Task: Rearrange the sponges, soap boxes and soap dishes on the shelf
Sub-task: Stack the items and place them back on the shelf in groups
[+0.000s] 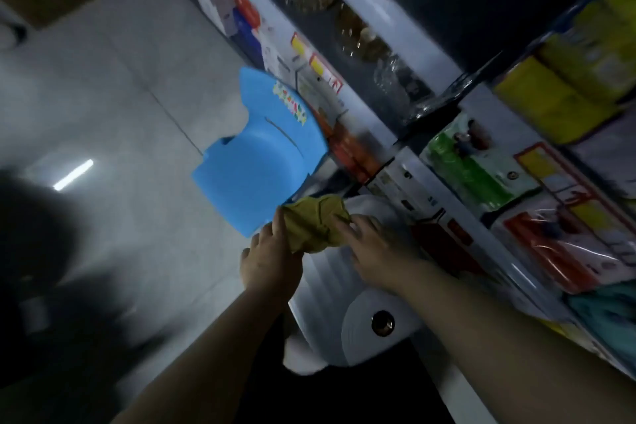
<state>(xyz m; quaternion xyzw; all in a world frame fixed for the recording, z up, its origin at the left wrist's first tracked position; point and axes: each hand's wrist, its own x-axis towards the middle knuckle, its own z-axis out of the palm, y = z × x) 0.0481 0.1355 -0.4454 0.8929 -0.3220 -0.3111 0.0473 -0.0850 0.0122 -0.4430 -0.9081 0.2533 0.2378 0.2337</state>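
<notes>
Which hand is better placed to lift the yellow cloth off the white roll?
The left hand, probably: its fingers already grip the yellow cloth at its edge. The right hand only rests on it, fingers spread, over the white roll.

Views: one only, the head camera; no second view shares the scene.
Position: worn on the person's head, above both forearms, which reach in from the bottom edge.
Facing: forward and down, strongly tilted, so the shelf edge [375,86] beyond the right hand [375,251] runs diagonally from top centre to lower right.
Nearness: close; the left hand [272,262] and right hand sit just below centre, at arm's reach.
Field: wide-angle; grey floor [120,79] fills the side left of the left hand, a blue plastic stool [261,162] just beyond it.
Sharpness: blurred, dim.
</notes>
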